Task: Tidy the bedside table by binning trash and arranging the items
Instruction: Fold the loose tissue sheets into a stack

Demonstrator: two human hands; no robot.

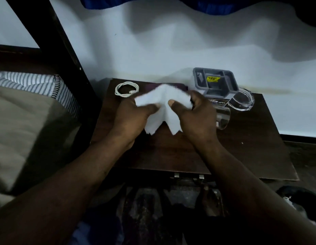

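Beyond the right hand (194, 114), at the back of the bench (242, 149), stands a grey tray (214, 85) split into compartments, with a yellow sticker (213, 79) in its middle. Touching the tray's right corner is a clear dish (242, 101), shallow and round; whether it holds anything cannot be told. Just right of the right hand a clear glass (223, 118) lies on its side, partly hidden behind the knuckles.

Both forearms reach forward over the bench's near edge, and the hands meet above its middle. Between them is a white tissue (164, 107), creased down its centre and raised off the bench. The left hand (134, 114) grips the tissue's left half, thumb pressed on top and pointing right. The right hand pinches the right half, its thumb on top pointing left and its fingers curled behind the sheet. Two pointed corners of the tissue hang down between the wrists.

Beyond the left hand lies a coiled white cable (126, 89). A dark flat thing (178, 86) shows behind the tissue. Left of the left arm is the bed (30, 121).
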